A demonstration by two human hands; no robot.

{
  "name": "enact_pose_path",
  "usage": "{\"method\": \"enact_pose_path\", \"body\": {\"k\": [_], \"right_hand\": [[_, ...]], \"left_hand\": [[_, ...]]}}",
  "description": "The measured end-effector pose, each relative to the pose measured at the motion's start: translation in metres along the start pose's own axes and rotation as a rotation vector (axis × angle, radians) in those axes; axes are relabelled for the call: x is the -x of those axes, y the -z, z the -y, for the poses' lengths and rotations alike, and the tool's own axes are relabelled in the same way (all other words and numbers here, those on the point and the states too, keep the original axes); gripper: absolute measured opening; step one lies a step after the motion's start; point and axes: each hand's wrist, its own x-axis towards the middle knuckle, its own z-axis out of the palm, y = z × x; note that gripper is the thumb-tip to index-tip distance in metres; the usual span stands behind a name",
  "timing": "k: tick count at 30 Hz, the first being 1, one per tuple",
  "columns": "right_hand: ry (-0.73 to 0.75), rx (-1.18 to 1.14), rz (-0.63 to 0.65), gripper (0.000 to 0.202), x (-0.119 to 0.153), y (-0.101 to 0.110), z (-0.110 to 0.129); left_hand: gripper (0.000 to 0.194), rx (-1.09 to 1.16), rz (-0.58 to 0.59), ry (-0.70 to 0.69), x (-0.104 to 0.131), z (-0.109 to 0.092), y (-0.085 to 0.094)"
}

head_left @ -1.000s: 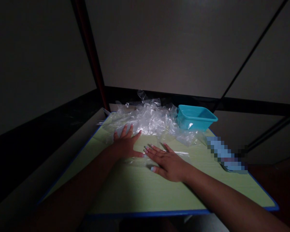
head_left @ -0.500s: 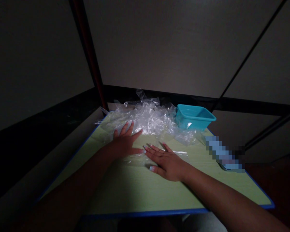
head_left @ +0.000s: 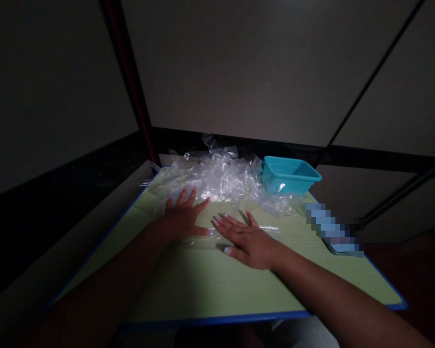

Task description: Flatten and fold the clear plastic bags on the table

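My left hand (head_left: 184,218) lies palm down with fingers spread, on a flat clear plastic sheet or bag (head_left: 203,239) on the table. Beside it, to the right, my right hand (head_left: 248,241) rests flat over the same plastic, its fingers extended and pointing left. Neither hand grips anything. Just beyond my left fingertips spreads a heap of crumpled clear plastic bags (head_left: 224,179). How far the flat plastic runs under my hands is hard to make out.
The table (head_left: 217,290) is pale green with a blue edge. A turquoise basket (head_left: 293,181) stands at its back right. A blurred light-blue object (head_left: 333,229) lies on the right edge. Dark panelled walls (head_left: 239,72) rise behind and at left.
My left hand has shifted slightly left, away from my right fingertips, leaving a small gap between them. The whole view has moved a little.
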Motion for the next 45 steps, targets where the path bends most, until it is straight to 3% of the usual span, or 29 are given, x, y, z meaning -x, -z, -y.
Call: {"method": "enact_pose_path", "body": {"k": [8,18,23,27,33,38,42,45], "right_hand": [[-0.182,0.042,-0.249,0.049,0.006,0.017,-0.027],[0.031,-0.06,0.025,0.069,0.007,0.009,-0.005],[0.04,-0.063,0.042,0.067,0.007,0.0,-0.003],[0.029,-0.057,0.045,0.066,0.006,0.0,-0.004],[0.039,-0.062,0.047,0.063,0.006,0.0,-0.004],[0.033,-0.071,0.035,0.062,0.006,-0.001,-0.005],[0.034,-0.083,0.046,0.062,0.006,-0.001,-0.005],[0.03,-0.087,0.04,0.062,0.006,-0.001,-0.005]], "left_hand": [[0.099,0.0,0.0,-0.023,-0.001,0.0,-0.001],[0.102,-0.01,0.023,0.002,-0.001,0.002,-0.001],[0.101,-0.028,0.011,0.019,-0.002,0.003,0.0],[0.107,-0.026,0.067,0.06,0.002,0.002,0.008],[0.115,-0.043,0.13,0.063,0.005,0.018,0.012],[0.112,-0.043,0.025,0.053,0.007,0.024,0.017],[0.095,-0.006,-0.197,0.081,0.003,0.009,0.016],[0.088,-0.026,-0.252,0.096,-0.005,-0.003,0.004]]}}
